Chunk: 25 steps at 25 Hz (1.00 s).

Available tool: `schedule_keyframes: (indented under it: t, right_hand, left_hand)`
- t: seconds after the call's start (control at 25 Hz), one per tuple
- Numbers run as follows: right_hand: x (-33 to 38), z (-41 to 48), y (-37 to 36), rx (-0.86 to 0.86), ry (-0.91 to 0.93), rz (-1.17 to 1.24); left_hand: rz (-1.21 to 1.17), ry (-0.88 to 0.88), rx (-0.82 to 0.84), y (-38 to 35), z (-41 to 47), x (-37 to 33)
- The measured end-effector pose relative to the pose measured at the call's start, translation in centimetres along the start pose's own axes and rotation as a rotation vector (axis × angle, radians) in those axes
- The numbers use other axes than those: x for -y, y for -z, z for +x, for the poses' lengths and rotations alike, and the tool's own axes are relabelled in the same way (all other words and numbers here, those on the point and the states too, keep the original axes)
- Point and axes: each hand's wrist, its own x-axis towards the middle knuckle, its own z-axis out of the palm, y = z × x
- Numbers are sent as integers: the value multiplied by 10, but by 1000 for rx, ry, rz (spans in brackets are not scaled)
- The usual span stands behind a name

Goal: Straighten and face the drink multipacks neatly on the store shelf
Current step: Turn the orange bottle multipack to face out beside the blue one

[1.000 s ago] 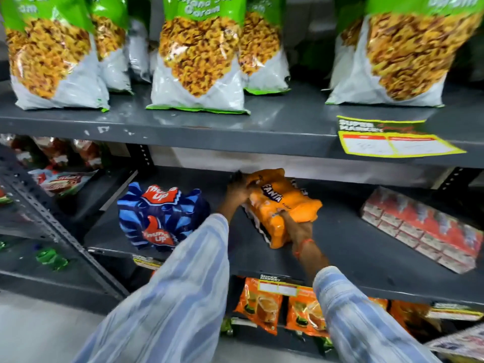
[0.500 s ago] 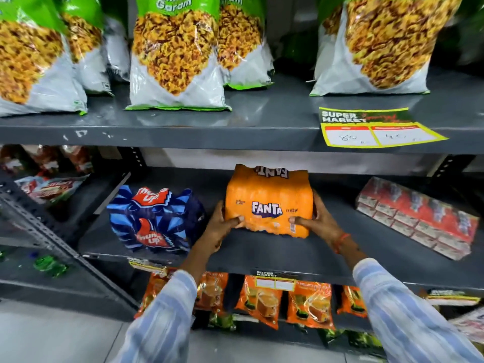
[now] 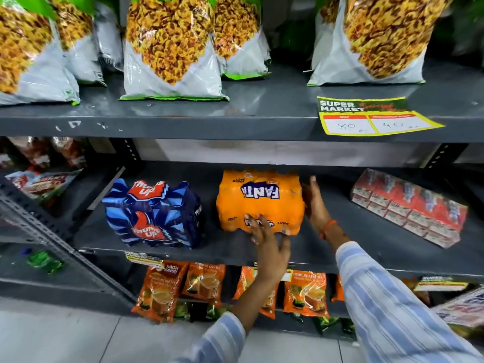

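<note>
Two drink multipacks stand on the middle shelf [image 3: 340,247] of a grey metal store rack. The orange Fanta multipack [image 3: 259,200] sits near the centre of the shelf, upright, with its printed front towards the viewer. The blue Thums Up multipack [image 3: 154,213] stands just to its left, a narrow gap between them, turned slightly at an angle. The person's left hand [image 3: 269,242] is spread open at the lower front edge of the orange pack, its fingers [image 3: 251,224] splayed and their tips touching the wrapping without gripping it. The right hand [image 3: 314,205] lies flat and open against the pack's right side, palm to the wrapping, an orange thread around the wrist. Both arms wear blue and white striped sleeves. Further right on the same shelf lies a red carton pack [image 3: 408,205], well apart from the orange pack. On the shelf above stand large snack bags [image 3: 170,48] with green tops, and a yellow price label [image 3: 374,116] hangs at that shelf's edge. Orange tea pouches [image 3: 303,292] hang below.
</note>
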Motion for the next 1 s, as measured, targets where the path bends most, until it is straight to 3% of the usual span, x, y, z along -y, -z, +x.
schedule_keyframes:
  t: [0.12,0.32,0.48,0.64,0.76,0.84,0.92,1.0]
  right_hand:
    - [-8,6,2,7,24,7]
    - [-46,-11,16,-174,155,61]
    - [-71,-40,-6,-186,156,177]
    - [-80,-53,-34,-105,121,190]
    - [-66,-48,-36,-89,190,105]
    - [-51,-31,-27,-247,276,91]
    - [-30,-15,-15,-344,299,89]
    - [-20,-4,2,-221,102,-38]
  left_hand:
    - [-145,96,163,-15,-2,-10]
    - [-249,28,40,9,6,3]
    - [-451,66,-44,29,10,22]
    - [-262,0,-301,23,3,24]
    - [-158,-25,-405,34,11,23]
    - [-127,-39,-378,53,18,26]
    - [-69,-26,-242,77,25,33]
    - [-17,1,-125,100,30,38]
